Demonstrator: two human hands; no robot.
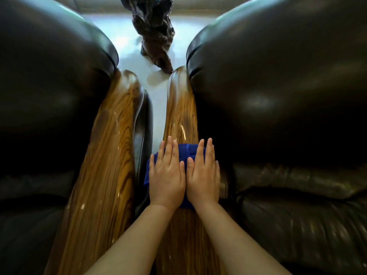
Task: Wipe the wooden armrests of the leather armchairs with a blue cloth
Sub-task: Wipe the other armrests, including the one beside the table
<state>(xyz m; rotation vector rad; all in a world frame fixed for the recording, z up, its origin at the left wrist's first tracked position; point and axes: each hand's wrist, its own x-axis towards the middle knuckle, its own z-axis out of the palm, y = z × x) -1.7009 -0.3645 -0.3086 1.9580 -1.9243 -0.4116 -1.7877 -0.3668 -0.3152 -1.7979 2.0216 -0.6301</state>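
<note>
Two glossy wooden armrests run away from me, side by side. The blue cloth [187, 152] lies across the right armrest [179, 114], about halfway along it. My left hand [166, 175] and my right hand [203, 174] lie flat on the cloth next to each other, fingers stretched forward, palms pressing down. Most of the cloth is hidden under them; its left edge hangs over the armrest's side. The left armrest [107, 155] has nothing on it.
A dark leather armchair [49, 86] fills the left side and another [288, 96] the right. A narrow gap with pale floor [156, 100] separates the armrests. A dark carved wooden object [155, 32] stands on the floor beyond them.
</note>
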